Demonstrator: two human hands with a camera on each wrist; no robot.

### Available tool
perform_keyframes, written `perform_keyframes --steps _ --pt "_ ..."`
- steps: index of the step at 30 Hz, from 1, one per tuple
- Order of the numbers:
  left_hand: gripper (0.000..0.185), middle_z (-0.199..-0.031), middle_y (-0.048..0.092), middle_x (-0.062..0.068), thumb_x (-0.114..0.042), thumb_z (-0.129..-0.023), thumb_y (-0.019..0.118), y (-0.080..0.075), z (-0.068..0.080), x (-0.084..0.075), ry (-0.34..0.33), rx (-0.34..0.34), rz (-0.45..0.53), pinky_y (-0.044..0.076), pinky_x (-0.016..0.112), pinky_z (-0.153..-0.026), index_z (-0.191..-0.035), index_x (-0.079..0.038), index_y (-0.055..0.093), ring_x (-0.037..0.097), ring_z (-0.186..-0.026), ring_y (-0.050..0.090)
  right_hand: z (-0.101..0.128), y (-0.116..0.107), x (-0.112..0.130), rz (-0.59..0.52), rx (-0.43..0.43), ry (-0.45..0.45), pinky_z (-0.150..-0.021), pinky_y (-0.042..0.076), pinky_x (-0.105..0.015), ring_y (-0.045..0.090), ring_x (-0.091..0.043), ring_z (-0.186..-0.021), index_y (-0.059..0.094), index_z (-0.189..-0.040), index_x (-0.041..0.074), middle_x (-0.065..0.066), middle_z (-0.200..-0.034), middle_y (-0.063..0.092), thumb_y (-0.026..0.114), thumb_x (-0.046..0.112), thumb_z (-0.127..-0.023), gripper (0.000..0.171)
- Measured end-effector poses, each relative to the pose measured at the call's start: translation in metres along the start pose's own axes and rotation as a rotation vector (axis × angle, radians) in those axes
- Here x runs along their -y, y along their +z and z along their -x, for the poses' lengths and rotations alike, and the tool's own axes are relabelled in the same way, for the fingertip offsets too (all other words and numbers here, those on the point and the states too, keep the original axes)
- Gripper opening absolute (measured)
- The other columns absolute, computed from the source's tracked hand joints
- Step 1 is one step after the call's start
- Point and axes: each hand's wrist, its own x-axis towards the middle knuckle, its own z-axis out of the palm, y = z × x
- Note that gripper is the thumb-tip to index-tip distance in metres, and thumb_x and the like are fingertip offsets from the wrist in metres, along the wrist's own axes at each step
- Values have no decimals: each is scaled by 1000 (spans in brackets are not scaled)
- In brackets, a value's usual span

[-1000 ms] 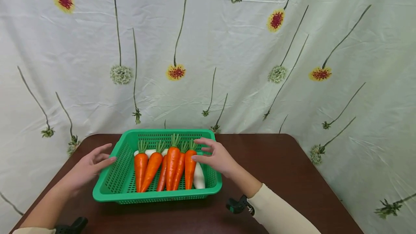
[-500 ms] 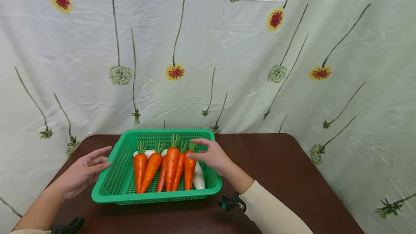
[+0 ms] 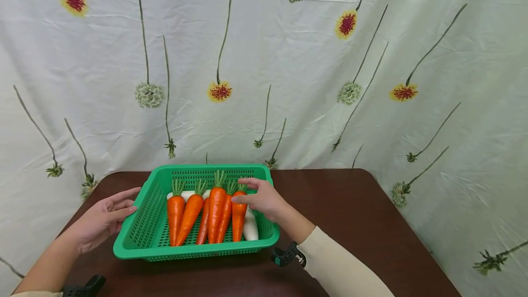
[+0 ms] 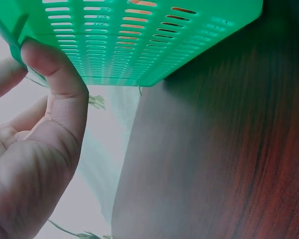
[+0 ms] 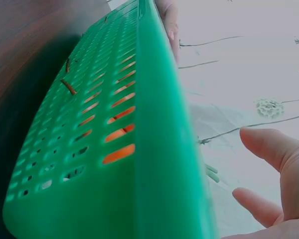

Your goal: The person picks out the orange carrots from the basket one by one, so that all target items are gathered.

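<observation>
A green plastic basket (image 3: 144, 253) with slotted sides holds several orange carrots (image 3: 216, 212) with green tops. White radish-like vegetables lie partly under them, one (image 3: 250, 226) at the right. My left hand (image 3: 96, 221) is at the basket's left rim, fingers extended; the left wrist view shows the thumb (image 4: 65, 79) touching that rim. Over the rightmost carrot (image 3: 239, 217), my right hand (image 3: 264, 200) hovers with thumb and fingers apart, holding nothing. From the right wrist camera, its thumb and a finger (image 5: 269, 144) show beyond the basket's near rim (image 5: 174, 124).
Beneath the basket is a dark brown table (image 3: 330, 223) with rounded back corners. A white cloth (image 3: 264, 58) with printed flowers hangs behind it and along the sides. Each wrist wears a black camera strap, like the right one (image 3: 288, 255).
My left hand has come from just off the basket onto its left rim. My right hand has shifted slightly left over the carrots. The whole view has drifted a little.
</observation>
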Motion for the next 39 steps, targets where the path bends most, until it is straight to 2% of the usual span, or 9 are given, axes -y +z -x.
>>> perform_keyframes --steps 9,14,18,22,27,39 --pt "58 -110 66 4 -2 -101 36 -4 1 2 1 52 52 54 48 -86 -152 -16 12 27 -100 67 -8 4 -1 57 -31 46 -89 54 -46 47 -33 -124 57 -130 19 -16 -145 38 81 22 -74 60" --pt "58 -113 66 6 0 -101 32 -5 2 0 -10 100 89 53 49 -88 -152 -18 11 27 -104 66 -12 5 -2 96 -32 50 -87 55 -46 46 -35 -126 58 -129 17 -18 -144 38 80 18 -75 59" --pt "59 -114 66 7 0 -101 32 -5 2 -1 -12 126 105 53 49 -88 -152 -20 10 28 -104 66 -15 6 -4 134 -22 47 -83 57 -41 46 -34 -125 59 -128 17 -18 -143 39 80 17 -75 57" --pt "59 -111 67 7 0 -101 31 -5 3 -1 -10 132 110 53 49 -88 -152 -21 11 28 -103 66 -17 6 -5 179 -10 48 -78 58 -38 54 -29 -112 60 -127 16 -20 -138 42 80 16 -75 56" --pt "59 -109 67 6 0 -101 32 -5 3 -1 -14 126 105 53 50 -88 -152 -21 12 28 -103 66 -18 7 -4 157 3 66 -75 58 -40 59 -22 -95 59 -127 14 -20 -130 47 79 11 -75 56" --pt "59 -113 66 7 1 -101 33 -6 2 -1 0 142 97 52 50 -88 -152 -19 11 28 -103 66 -16 10 -2 124 19 118 -72 59 -37 61 -20 -87 55 -129 11 -14 -113 55 76 2 -76 58"
